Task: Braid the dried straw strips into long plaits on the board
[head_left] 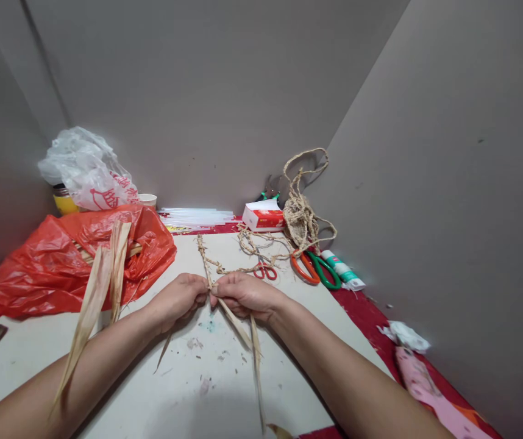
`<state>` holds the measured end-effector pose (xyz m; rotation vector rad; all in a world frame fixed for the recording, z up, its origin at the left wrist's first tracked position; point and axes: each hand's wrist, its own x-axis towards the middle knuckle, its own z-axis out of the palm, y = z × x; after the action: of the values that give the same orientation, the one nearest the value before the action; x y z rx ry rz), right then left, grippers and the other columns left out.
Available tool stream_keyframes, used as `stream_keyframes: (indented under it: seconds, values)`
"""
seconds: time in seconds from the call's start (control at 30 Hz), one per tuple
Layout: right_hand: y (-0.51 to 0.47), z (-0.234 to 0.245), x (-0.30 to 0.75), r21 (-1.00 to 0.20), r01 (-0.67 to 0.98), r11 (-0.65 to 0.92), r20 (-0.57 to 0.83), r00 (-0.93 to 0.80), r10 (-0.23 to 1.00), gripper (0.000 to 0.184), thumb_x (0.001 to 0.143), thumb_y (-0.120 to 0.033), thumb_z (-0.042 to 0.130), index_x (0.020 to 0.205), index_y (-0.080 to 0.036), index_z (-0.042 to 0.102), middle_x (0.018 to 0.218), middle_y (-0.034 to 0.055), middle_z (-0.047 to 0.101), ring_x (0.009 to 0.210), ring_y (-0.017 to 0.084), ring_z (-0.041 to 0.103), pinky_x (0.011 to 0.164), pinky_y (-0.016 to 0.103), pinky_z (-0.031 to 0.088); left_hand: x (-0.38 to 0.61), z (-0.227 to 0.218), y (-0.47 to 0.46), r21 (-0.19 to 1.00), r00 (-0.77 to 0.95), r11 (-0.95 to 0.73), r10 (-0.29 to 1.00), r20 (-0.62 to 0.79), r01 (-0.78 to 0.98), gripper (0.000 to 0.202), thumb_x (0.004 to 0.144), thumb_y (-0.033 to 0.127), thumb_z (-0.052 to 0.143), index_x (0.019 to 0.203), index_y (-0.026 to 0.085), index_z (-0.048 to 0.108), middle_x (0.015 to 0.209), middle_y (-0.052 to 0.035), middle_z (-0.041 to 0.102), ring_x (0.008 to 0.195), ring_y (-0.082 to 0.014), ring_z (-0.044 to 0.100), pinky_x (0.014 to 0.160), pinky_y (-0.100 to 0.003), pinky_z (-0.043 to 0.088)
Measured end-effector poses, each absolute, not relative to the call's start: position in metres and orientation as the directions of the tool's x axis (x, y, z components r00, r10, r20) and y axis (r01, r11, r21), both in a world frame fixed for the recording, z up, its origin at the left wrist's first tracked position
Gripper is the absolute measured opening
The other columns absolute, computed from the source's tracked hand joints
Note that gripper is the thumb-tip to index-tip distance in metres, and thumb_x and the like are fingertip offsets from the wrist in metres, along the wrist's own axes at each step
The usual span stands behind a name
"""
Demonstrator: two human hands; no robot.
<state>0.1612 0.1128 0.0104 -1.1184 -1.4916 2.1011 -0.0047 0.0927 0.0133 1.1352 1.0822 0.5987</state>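
**Husk cord pinched between two hands**

The braided husk cord [206, 259] lies on the counter [225, 390] and runs from the hands toward the back wall. The left hand [180, 299] and the right hand [243, 296] meet at its near end, with the fingers [218, 297] closed on it from both sides. Loose husk strips [243, 329] trail toward the near edge. A red bag [51, 262] lies at the left and scissors [314, 268] at the right.

The plastic bag [51, 262] is red, the braided cord [203, 253] tan, the scissors [306, 277] orange and green.
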Motion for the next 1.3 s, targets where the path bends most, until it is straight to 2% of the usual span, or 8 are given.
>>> stream_keyframes:
  seconds: [0.23, 0.43, 0.63, 0.73, 0.9, 1.0, 1.2, 1.3]
  values:
    - [0.108, 0.014, 0.161, -0.843, 0.537, 0.016, -0.308, -0.507, 0.805, 0.023, 0.078, -0.027, 0.049, 0.07, -0.012, 0.065, 0.042, -0.0074, 0.031, 0.038, 0.005, 0.024, 0.037, 0.02, 0.017, -0.008, 0.002, 0.099, 0.914, 0.332, 0.294, 0.863, -0.38, 0.281, 0.021, 0.071, 0.035, 0.051, 0.064, 0.015, 0.053, 0.048, 0.0079, 0.032, 0.038, -0.0047, 0.018, 0.038, -0.022, 0.009]
    - [0.104, 0.011, 0.156, -0.69, 0.69, 0.218, -0.194, -0.467, 0.863, 0.022, 0.078, -0.023, 0.045, 0.064, -0.014, 0.06, 0.054, -0.001, 0.049, 0.052, 0.009, 0.04, 0.047, 0.021, 0.025, -0.011, -0.008, 0.101, 0.923, 0.352, 0.092, 0.906, -0.233, 0.375, 0.026, 0.073, 0.038, 0.051, 0.062, 0.015, 0.052, 0.054, 0.0045, 0.042, 0.049, -0.007, 0.029, 0.048, -0.02, 0.021]
    - [0.103, 0.018, 0.162, -0.569, 0.747, 0.345, -0.081, -0.469, 0.88, 0.024, 0.081, -0.026, 0.044, 0.062, -0.016, 0.055, 0.062, 0.0018, 0.055, 0.057, 0.011, 0.042, 0.051, 0.023, 0.025, -0.011, -0.013, 0.102, 0.928, 0.338, 0.11, 0.91, -0.238, 0.356, 0.026, 0.073, 0.038, 0.051, 0.061, 0.016, 0.046, 0.053, 0.0057, 0.038, 0.048, -0.0071, 0.027, 0.047, -0.021, 0.019]
    - [0.101, 0.027, 0.163, -0.602, 0.732, 0.318, -0.082, -0.453, 0.888, 0.021, 0.077, -0.021, 0.045, 0.058, -0.015, 0.051, 0.06, 0.0011, 0.054, 0.057, 0.01, 0.042, 0.051, 0.022, 0.026, -0.01, -0.011, 0.101, 0.939, 0.341, 0.105, 0.914, -0.221, 0.328, 0.027, 0.072, 0.039, 0.052, 0.06, 0.016, 0.047, 0.053, 0.0054, 0.039, 0.049, -0.0068, 0.029, 0.047, -0.021, 0.02]
    - [0.087, 0.032, 0.151, -0.817, 0.574, -0.055, -0.387, -0.475, 0.79, 0.017, 0.077, -0.019, 0.037, 0.064, -0.017, 0.048, 0.046, -0.0028, 0.049, 0.037, 0.008, 0.04, 0.041, 0.02, 0.03, -0.007, -0.001, 0.096, 0.946, 0.343, 0.25, 0.887, -0.309, 0.207, 0.019, 0.071, 0.031, 0.051, 0.059, 0.017, 0.046, 0.045, 0.0079, 0.035, 0.039, -0.0045, 0.021, 0.041, -0.021, 0.013]
    - [0.08, 0.024, 0.143, -0.808, 0.57, -0.15, -0.464, -0.459, 0.757, 0.016, 0.077, -0.02, 0.036, 0.066, -0.018, 0.047, 0.049, -0.0006, 0.054, 0.035, 0.009, 0.046, 0.039, 0.02, 0.031, -0.007, 0.003, 0.095, 0.933, 0.367, 0.341, 0.858, -0.358, 0.115, 0.021, 0.07, 0.031, 0.052, 0.056, 0.018, 0.043, 0.042, 0.0086, 0.031, 0.036, -0.0042, 0.018, 0.037, -0.022, 0.009]
    - [0.069, 0.03, 0.136, -0.556, 0.783, 0.28, -0.191, -0.448, 0.873, 0.022, 0.076, -0.019, 0.041, 0.056, -0.016, 0.049, 0.056, 0.0058, 0.057, 0.048, 0.011, 0.047, 0.047, 0.024, 0.028, -0.006, 0.008, 0.092, 0.923, 0.37, 0.381, 0.851, -0.372, 0.053, 0.024, 0.069, 0.031, 0.057, 0.055, 0.018, 0.043, 0.039, 0.0092, 0.03, 0.034, -0.0029, 0.018, 0.035, -0.021, 0.009]
    - [0.063, 0.043, 0.141, -0.568, 0.705, 0.424, -0.172, -0.606, 0.777, 0.021, 0.075, -0.021, 0.046, 0.056, -0.016, 0.049, 0.058, 0.0041, 0.057, 0.05, 0.011, 0.044, 0.048, 0.024, 0.027, -0.007, 0.01, 0.092, 0.923, 0.383, 0.384, 0.848, -0.367, 0.033, 0.02, 0.067, 0.03, 0.06, 0.06, 0.017, 0.047, 0.04, 0.0098, 0.032, 0.034, -0.0024, 0.019, 0.035, -0.02, 0.011]
